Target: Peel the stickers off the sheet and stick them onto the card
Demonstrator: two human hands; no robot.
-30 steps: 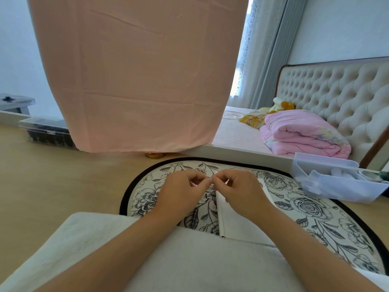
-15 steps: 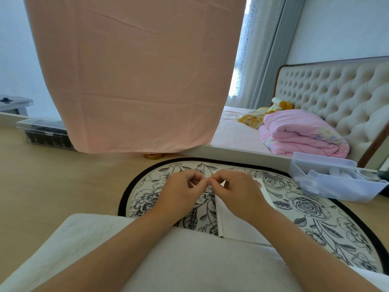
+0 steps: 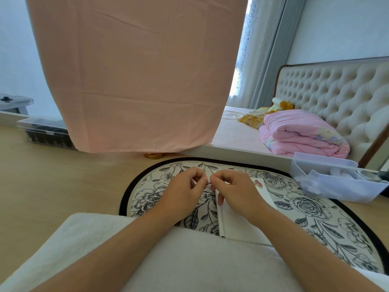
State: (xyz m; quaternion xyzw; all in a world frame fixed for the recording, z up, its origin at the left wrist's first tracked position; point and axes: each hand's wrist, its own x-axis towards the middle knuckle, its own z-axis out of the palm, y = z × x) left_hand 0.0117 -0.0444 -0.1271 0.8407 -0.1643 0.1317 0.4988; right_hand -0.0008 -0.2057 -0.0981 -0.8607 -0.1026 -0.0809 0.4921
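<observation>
My left hand (image 3: 182,190) and my right hand (image 3: 233,191) meet fingertip to fingertip above a floral mat (image 3: 315,211). Between the fingertips they pinch a small pale scrap, seemingly a sticker (image 3: 208,183); most of it is hidden. A white card (image 3: 237,226) lies on the mat under my right hand and wrist. A red-and-white sticker (image 3: 258,183) shows on the card's far corner, just right of my right hand. I cannot make out a separate sticker sheet.
A white towel (image 3: 88,239) covers the near table edge under my forearms. A clear plastic box (image 3: 328,182) sits at the right of the wooden table (image 3: 52,186). A pink cloth (image 3: 136,76) hangs behind, with a dark tray (image 3: 46,135) at the left and a bed beyond.
My two hands have stayed together at the same spot, with only tiny finger movements. The view has shifted slightly.
</observation>
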